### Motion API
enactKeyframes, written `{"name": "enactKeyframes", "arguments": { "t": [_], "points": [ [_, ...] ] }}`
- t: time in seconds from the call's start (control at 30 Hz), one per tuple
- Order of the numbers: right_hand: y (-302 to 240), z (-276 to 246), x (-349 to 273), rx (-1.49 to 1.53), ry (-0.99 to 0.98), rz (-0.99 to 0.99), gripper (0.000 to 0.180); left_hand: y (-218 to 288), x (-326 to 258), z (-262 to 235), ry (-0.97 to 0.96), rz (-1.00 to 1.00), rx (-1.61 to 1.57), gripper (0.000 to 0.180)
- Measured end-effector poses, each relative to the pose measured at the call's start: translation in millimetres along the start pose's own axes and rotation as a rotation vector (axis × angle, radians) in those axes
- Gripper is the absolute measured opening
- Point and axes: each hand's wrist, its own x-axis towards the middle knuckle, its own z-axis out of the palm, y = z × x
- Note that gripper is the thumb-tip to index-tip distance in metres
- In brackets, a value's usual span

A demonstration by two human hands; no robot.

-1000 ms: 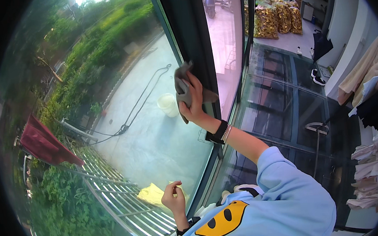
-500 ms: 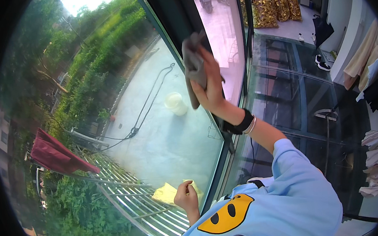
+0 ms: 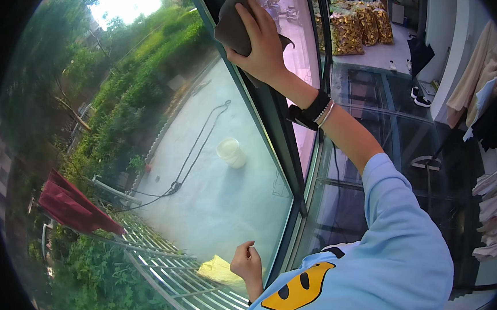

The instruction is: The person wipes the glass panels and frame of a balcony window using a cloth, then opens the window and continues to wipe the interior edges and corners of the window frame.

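My right hand is raised high on the dark upright of the window frame, pressing a dark grey cloth flat against it. Its fingers lie over the cloth, and one loose corner sticks out beside the hand. Low in front of my body, my left hand is curled into a loose fist with nothing visible in it. A yellow cloth shows just left of that fist, by the metal rails. The large window pane lies to the left of the frame.
Through the glass are a pale bucket, a dark hose, metal rails and a maroon cloth. On the right hang clothes. Shoes, a dark umbrella and gold-filled bags stand farther back.
My right hand has slid the grey cloth upward along the frame, its arm now stretched farther. My left hand has stayed nearly still, in a loose fist.
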Motion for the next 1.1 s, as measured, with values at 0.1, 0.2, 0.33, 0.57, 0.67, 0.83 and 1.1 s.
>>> {"name": "enactKeyframes", "arguments": {
  "t": [0.1, 0.2, 0.33, 0.57, 0.67, 0.83, 1.1],
  "points": [
    [4.7, 3.9, 12.0, -0.015, 0.047, -0.012, 0.077, 0.7, 1.3, -0.4, -0.005, 0.014, 0.002, 0.015],
    [1.0, 2.2, 42.4, 0.004, 0.057, -0.035, 0.073, 2.0, 2.0, -1.7, -0.031, 0.038, 0.003, 0.015],
    [-0.8, 1.3, 95.7, -0.025, 0.015, -0.088, 0.078, 3.9, 2.1, 1.4, 0.021, 0.072, -0.036, 0.015],
    [32.4, 19.7, 191.3, -0.002, 0.007, -0.226, 0.075, -0.8, -1.7, 0.5, 0.031, 0.06, 0.005, 0.013],
    [28.7, 20.2, 192.8, -0.019, 0.046, -0.213, 0.074, 3.0, -0.4, -0.5, 0.026, 0.065, 0.008, 0.013],
    [18.5, 19.4, 170.3, -0.068, 0.111, -0.241, 0.07, 0.6, -1.0, -1.2, -0.003, 0.074, 0.005, 0.015],
    [4.2, 3.6, 91.4, -0.08, 0.057, -0.195, 0.068, 0.6, 0.1, -3.7, -0.03, 0.132, 0.035, 0.015]
  ]
}}
